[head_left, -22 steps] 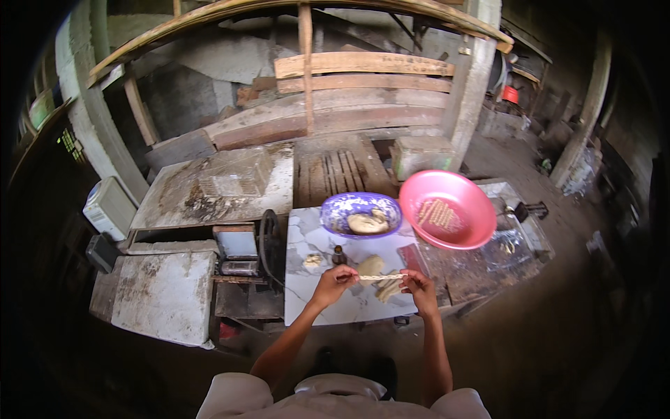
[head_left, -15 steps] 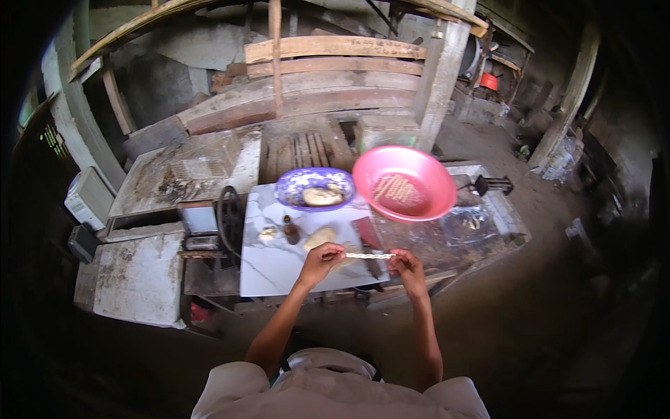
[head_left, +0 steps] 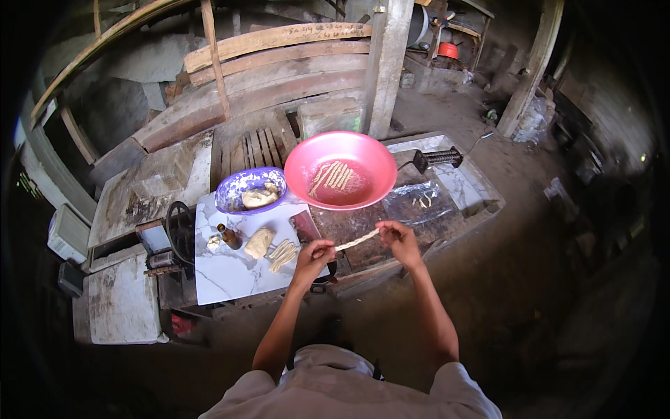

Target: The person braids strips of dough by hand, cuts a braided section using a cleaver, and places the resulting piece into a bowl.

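Mostly the rim of the view is dark, and the fisheye bends the wooden beams at the top, so the far corners are hard to read. What the small bits on the shiny foil sheet [head_left: 426, 200] are cannot be told. The fingertips are too small to see one by one.

The left hand [head_left: 314, 255] pinches one end of a thin pale dough strip [head_left: 357, 239], fingers closed on it. The right hand [head_left: 398, 237] pinches the other end the same way. The strip hangs stretched between them, over the dark middle part of the desk [head_left: 349, 279], just in front of the pink basin [head_left: 340, 170].

More strips lie in that basin. On the white marble-patterned board [head_left: 230, 269] to the left lie a small bundle of strips [head_left: 282, 254], a dough lump [head_left: 258, 242] and a small brown bottle [head_left: 229, 237]. A blue patterned bowl [head_left: 250, 189] with dough stands just behind the board, touching the basin's rim.
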